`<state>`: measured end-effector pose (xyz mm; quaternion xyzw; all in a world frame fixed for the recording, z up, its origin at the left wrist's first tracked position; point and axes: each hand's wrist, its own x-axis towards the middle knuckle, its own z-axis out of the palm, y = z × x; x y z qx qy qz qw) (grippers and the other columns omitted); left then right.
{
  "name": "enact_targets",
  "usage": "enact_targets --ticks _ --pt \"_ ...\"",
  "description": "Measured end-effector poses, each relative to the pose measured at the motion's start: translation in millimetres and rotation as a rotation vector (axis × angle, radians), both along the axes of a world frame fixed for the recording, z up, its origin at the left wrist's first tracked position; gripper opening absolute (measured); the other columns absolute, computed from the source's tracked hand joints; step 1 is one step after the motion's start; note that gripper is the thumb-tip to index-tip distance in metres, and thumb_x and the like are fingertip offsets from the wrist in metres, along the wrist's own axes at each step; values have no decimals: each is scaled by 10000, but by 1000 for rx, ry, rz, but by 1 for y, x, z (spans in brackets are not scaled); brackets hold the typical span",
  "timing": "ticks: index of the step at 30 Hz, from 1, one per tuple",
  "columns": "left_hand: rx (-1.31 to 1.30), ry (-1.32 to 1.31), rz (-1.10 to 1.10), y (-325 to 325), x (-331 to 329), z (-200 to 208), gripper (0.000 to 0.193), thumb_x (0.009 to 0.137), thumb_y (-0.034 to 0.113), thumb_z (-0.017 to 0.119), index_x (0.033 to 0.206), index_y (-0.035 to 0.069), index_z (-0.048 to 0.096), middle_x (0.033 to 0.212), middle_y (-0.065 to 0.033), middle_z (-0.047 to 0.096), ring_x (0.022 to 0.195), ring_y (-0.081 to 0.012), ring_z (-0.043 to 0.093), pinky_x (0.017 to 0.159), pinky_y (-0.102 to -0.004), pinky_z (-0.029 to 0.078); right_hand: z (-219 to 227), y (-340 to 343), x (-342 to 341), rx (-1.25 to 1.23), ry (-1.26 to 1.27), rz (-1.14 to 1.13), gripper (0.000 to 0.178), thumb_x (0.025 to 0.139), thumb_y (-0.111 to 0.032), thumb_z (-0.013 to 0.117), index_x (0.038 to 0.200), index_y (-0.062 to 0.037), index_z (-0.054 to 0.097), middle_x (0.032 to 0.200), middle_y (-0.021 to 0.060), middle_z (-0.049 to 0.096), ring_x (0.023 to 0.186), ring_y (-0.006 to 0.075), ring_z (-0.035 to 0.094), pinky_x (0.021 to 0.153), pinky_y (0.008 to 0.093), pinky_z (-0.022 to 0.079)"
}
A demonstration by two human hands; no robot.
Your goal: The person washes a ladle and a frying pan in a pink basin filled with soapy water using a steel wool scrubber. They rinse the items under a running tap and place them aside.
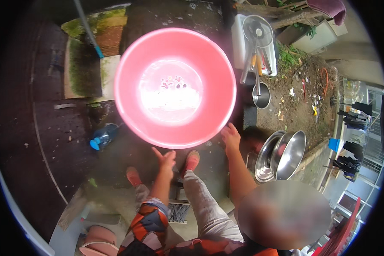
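Between our two hands sits the lower rim of one big pink basin [175, 87], round and shallow, its bright bottom turned up toward us. Our right hand [231, 138] rests against the rim at its lower right, fingers spread; whether it truly grips, we cannot tell. Our left hand [166, 160] hangs just under the rim, open, fingers loose, apart from it and holding nothing. We judge the basin to be thin plastic: light, a little flexible and probably wet and slippery, so it is best taken by the rolled rim at two opposite points.

Below the hands we see our two feet in two pink sandals [192, 160] on dark wet ground. Right of the right hand, two steel bowls [286, 155] lean together. Beyond them, farther out, lie one white tray [241, 45] with utensils, one round wire strainer [258, 30] and one steel ladle [261, 94]. Left of the left hand lies one blue plastic bottle [102, 136].
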<state>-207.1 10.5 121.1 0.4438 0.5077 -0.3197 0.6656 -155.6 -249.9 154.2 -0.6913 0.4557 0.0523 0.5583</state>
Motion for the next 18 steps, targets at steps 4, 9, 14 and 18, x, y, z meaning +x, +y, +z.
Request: enact_targets --ticks 4,9,14,18 --pt "-46 -170 -9 8 -2 96 665 859 163 598 1417 157 236 1057 -71 610 906 -163 600 763 -327 456 6 21 -67 219 36 -237 541 784 -19 634 1291 1 447 895 109 622 666 181 604 526 263 457" --pt "262 -829 -243 107 28 304 151 888 86 565 945 -12 665 810 -69 658 775 -121 616 728 -256 483 50 85 -99 388 48 -308 428 751 34 623 1164 19 512 847 146 612 627 242 605 550 326 520" --pt "1061 -1448 -526 288 67 452 129 749 45 647 875 24 635 885 -67 637 810 -175 593 736 -308 483 133 133 -95 358 -14 -35 424 773 -33 635 1176 24 518 860 123 630 642 201 615 537 299 503" --pt "2087 -1292 -561 545 132 501 411 892 131 561 1274 0 484 1268 -155 522 1189 -270 466 1030 -358 316 204 138 -99 189 -68 144 440 779 -117 672 1176 23 546 895 90 652 678 154 623 558 258 479"
